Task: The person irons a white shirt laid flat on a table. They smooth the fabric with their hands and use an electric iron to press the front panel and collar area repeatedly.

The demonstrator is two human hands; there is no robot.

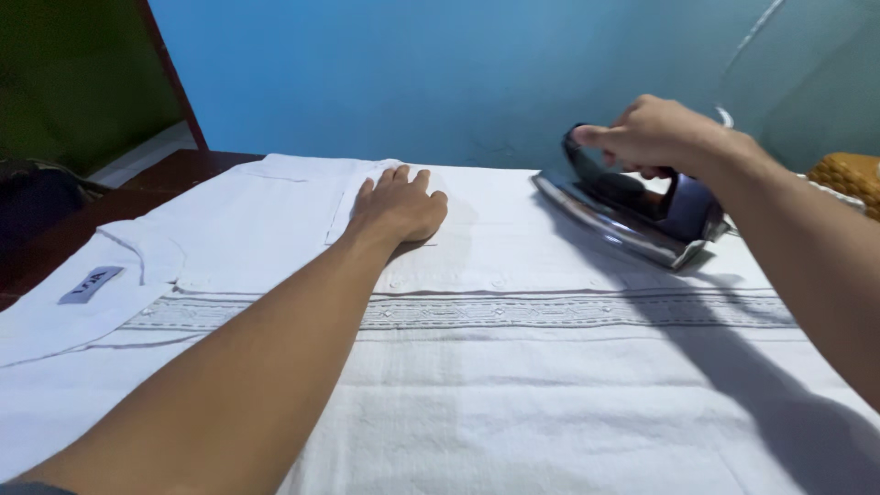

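The right hand (pixel 653 136) is wrapped around the top handle of a dark iron (pixel 632 209). Its grip is closed tight on that handle. The iron sits tipped up on its back end near the far right side of the table (pixel 197 167), so its shiny flat plate faces left and does not touch the cloth. The iron looks heavy and hard. The metal plate may be hot, so the handle on top is the only safe place to hold it.

The left hand (pixel 399 206) lies flat on a white shirt (pixel 513 367), palm down, fingers stretched out and close together. It holds nothing; it only presses on the cloth. The shirt is spread wide over the table and covers most of it. The shirt looks soft, thin and light. It bends easily and would slide or bunch up if pushed, so a flat hand keeps it smooth. A band of stitched pattern (pixel 568 310) runs across it from left to right. A small grey label (pixel 90 284) sits by the collar on the left.

Behind the table is a blue wall (pixel 440 73). Something yellow and woven (pixel 851 176) peeks in at the far right.
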